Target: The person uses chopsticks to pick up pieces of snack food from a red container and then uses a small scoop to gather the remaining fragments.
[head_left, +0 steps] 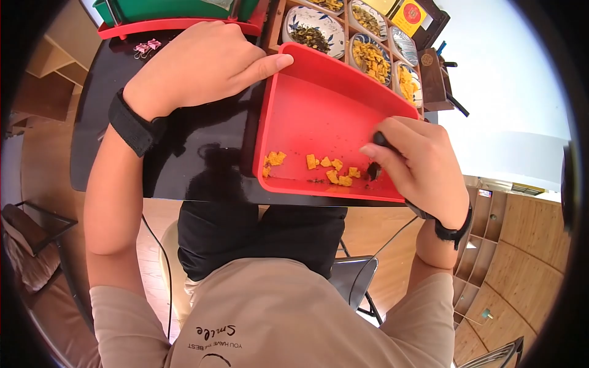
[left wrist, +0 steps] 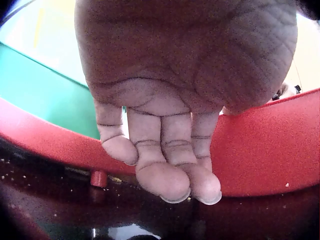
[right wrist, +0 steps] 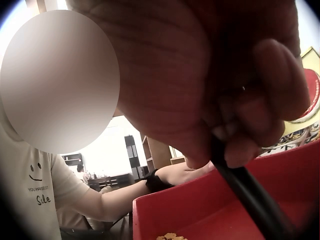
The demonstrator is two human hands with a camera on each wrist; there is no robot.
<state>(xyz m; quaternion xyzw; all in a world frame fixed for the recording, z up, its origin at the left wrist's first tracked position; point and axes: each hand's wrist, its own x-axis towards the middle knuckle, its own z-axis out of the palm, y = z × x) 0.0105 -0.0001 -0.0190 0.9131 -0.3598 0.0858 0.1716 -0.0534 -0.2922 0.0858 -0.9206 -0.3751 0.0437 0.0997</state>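
A red tray [head_left: 331, 122] with raised walls lies on the black table, its near edge at the table's front. My left hand [head_left: 202, 70] is at the tray's upper left corner, thumb laid on the rim. In the left wrist view its other fingers [left wrist: 162, 182] hang loosely bent outside the red wall. My right hand [head_left: 423, 162] grips a slim black-handled tool [right wrist: 245, 190] over the tray's right part. Its dark brown end [head_left: 373, 170] is low in the tray, beside yellow dried pieces [head_left: 339, 178]. Dark crumbs are scattered along the tray's near side.
Beyond the tray, a wooden divided box [head_left: 340, 40] holds patterned dishes of dried leaves [head_left: 308, 37] and yellow pieces [head_left: 370, 60]. A green container [head_left: 153, 10] stands on a red base [head_left: 178, 25] at the back left. Pink binder clips [head_left: 147, 46] lie nearby.
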